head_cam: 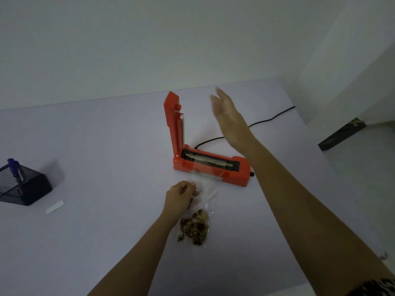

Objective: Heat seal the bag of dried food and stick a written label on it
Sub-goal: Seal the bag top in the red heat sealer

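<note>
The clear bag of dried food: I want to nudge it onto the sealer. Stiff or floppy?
Probably floppy: the thin film of the bag creases where the left hand pinches it. Likely light, holding only a small clump of dried food at its near end. Pushed from there, it would likely buckle, not slide.

1 head-worn camera looks down at the table (96, 146).

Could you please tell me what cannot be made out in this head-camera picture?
Head view only:
- Right hand: fingertips smeared by motion blur.
- Bag mouth: clear film too faint to tell whether it lies across the heat sealer bar.
- Label: too small to show any writing.
- Pen holder: cut off by the left edge.
</note>
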Action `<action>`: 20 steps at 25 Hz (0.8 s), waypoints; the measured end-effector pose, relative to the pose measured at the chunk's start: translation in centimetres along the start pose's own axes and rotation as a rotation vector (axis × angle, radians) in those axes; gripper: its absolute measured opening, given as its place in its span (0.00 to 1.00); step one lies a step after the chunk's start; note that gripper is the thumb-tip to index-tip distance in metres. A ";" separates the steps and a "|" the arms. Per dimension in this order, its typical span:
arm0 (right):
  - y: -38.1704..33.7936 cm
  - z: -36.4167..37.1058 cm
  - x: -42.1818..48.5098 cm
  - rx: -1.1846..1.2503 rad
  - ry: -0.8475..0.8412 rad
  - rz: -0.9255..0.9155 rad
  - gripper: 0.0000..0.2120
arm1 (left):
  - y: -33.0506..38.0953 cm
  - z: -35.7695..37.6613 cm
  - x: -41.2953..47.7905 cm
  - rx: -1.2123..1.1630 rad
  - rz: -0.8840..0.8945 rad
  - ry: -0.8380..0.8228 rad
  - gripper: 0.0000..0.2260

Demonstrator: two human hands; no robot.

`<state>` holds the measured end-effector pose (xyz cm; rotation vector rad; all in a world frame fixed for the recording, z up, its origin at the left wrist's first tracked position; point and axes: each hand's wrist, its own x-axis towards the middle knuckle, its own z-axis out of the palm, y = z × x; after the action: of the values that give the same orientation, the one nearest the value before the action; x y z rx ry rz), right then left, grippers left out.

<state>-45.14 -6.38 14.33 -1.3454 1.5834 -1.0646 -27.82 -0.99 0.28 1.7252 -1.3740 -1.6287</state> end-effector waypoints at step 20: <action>15.6 -3.0 -6.1 -0.737 -0.072 0.142 0.47 | 4.0 3.8 0.9 0.361 0.260 0.310 0.10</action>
<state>-52.29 1.37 0.96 -1.6701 2.0789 -0.3293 -32.89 -2.25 2.13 1.8028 -1.7204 -0.9722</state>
